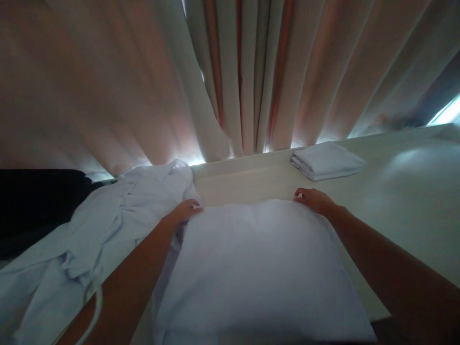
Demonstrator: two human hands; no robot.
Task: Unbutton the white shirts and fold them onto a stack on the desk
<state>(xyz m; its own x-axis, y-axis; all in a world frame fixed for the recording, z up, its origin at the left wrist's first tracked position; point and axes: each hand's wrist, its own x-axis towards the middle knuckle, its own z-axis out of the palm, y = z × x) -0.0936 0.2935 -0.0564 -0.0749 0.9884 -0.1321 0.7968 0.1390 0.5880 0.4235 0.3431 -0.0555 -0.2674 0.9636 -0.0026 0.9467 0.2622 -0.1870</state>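
1. The left hand (pixel 187 210) rests palm down on the far left corner of a white folded cloth (pixel 258 268), fingers together and flat on the fabric, apparently pinning that corner so it lies square.
2. The right hand (pixel 314 199) sits on the far right corner of the same cloth, fingers curled over the edge; whether they pinch the fabric or only press on it is hard to tell in the dim light.
3. The cloth lies spread on the pale desk (pixel 395 191), directly in front of the person and between both forearms (its near edge runs out of the bottom of the view).
4. A rumpled white garment (pixel 108 230) lies heaped just to the left, touching the cloth near the left hand.
5. A small folded stack of cloths (pixel 325 160) sits farther back on the right, apart from the hands.
6. Curtains (pixel 244 86) hang behind the desk.
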